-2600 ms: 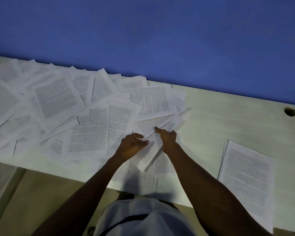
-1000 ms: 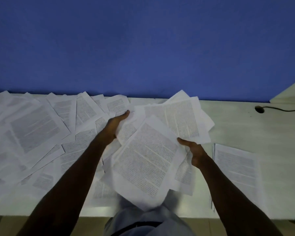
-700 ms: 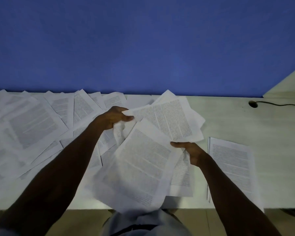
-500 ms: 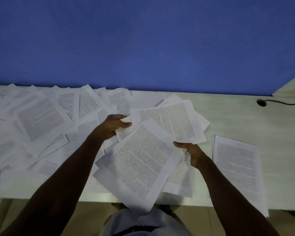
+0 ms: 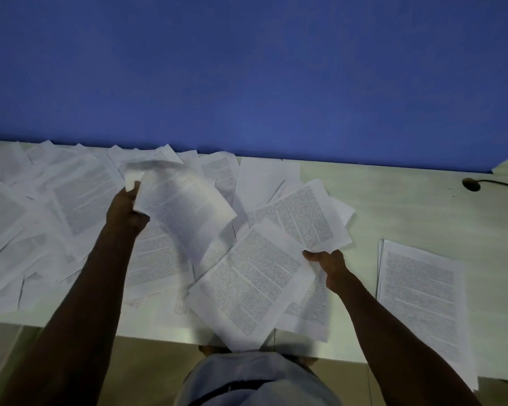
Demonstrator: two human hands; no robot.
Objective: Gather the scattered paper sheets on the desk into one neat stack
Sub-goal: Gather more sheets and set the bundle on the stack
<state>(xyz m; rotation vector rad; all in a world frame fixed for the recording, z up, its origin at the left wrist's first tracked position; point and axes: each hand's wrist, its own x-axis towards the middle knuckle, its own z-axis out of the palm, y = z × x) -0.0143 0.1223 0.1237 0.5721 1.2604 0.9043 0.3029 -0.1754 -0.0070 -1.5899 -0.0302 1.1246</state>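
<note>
Scattered sheets (image 5: 79, 200): thin white paper, matt, printed with dense black text; several show soft bends and lifted corners. Lifted sheet (image 5: 185, 206) in the left hand (image 5: 126, 212): same thin paper, limp, curling at its upper edge; surface blurred. Sheets (image 5: 255, 282) held by the right hand (image 5: 332, 265): matt printed paper, flat and uncreased. Stack (image 5: 423, 303) at right: matt printed paper, smooth top page. Counter (image 5: 408, 206): pale, faintly streaked wood-look laminate, smooth, with a slight sheen. Wall (image 5: 247, 68): blue, matt, even painted finish. Garment (image 5: 255, 379) at bottom edge: light woven cloth, matt
</note>
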